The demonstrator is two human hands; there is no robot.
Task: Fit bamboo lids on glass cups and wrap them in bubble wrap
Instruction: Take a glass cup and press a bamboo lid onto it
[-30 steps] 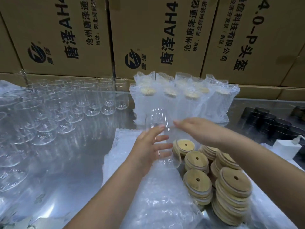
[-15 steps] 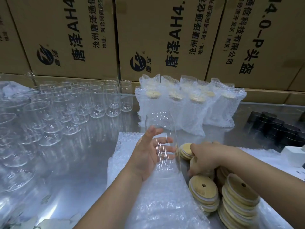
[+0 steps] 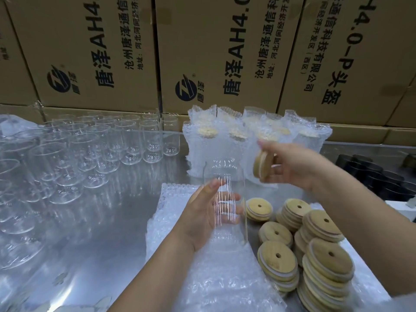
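Gripping ribbed clear glass cup (image 3: 225, 199), round bamboo lid (image 3: 262, 168) raised.

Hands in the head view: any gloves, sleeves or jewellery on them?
No gloves: the left hand and right hand are bare, with no ring, watch or band showing. The left forearm and right forearm are uncovered to the frame's edge; no sleeve is in view.

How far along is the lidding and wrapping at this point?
Done: several lidded cups stand wrapped at the back. In hand: the left hand holds a bare glass cup over the bubble wrap sheets; the right hand holds a bamboo lid near its mouth, not yet fitted. Left: many bare glasses and stacked lids wait.
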